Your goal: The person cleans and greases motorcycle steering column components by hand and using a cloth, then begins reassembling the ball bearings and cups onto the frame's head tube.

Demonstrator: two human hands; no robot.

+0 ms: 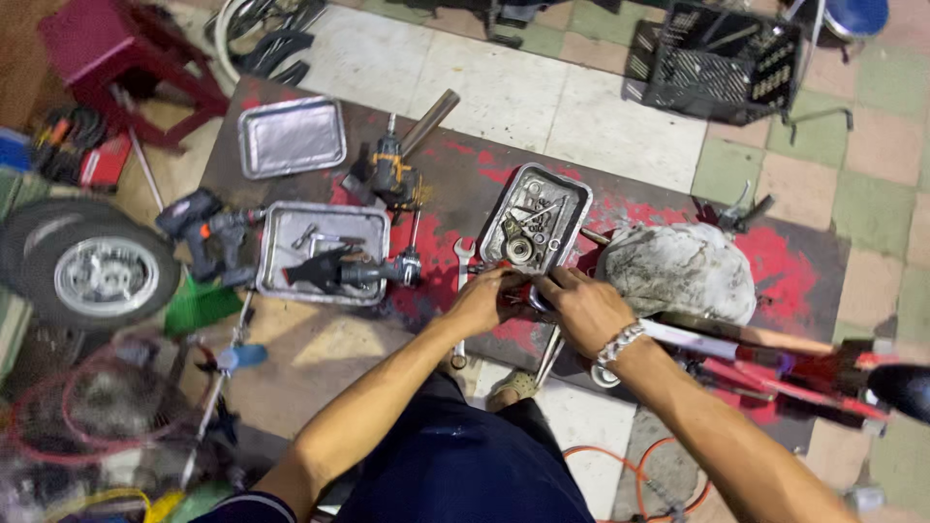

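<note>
Both hands meet over a small dark metal part (531,293) on the red-stained floor mat (794,261): the left hand (481,300) curls closed around it, the right hand (584,308) grips it from the right. Three metal trays lie farther off: one of small parts (536,219) just beyond the hands, one with tools (323,252) left, one empty (291,137) far left. Two wrenches (461,291) lie beside the hands.

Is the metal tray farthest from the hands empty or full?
Empty: the metal tray shows only its bare shiny bottom.
</note>
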